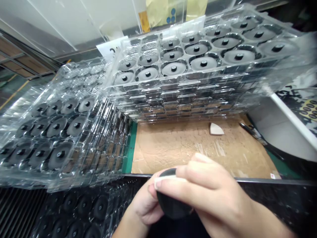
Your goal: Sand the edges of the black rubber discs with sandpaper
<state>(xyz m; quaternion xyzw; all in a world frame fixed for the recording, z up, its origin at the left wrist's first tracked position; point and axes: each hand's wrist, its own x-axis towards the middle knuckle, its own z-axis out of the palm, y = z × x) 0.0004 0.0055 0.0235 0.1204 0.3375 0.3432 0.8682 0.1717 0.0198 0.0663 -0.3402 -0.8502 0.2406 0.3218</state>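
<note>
**Bench:** a green cutting mat (128, 148) lies under a scuffed brown cardboard sheet (198, 152), with a dark metal rail (272, 180) along its near edge.

**Stacks:** tall piles of clear plastic blister trays (188, 99) stand ahead and to the left, holding round dark grey discs with black centre studs (173, 68). A lower tray of black parts (84, 208) sits just left of the hands.

**Loose pieces:** a white rounded-triangular piece (216, 129) rests on the cardboard. Beyond it lies a dark-handled tool (252, 132), its kind unclear.

**Hands:** the left hand (141, 208) cups from below, nearly closed. The right hand (210, 191) wraps over the top, gripping firmly.

**Held part:** a matte black rounded part (172, 201) sits between both hands, just below the rail, with no clear long axis. A thin white strip (168, 178) lies along its upper edge. The right hand covers more of it.
</note>
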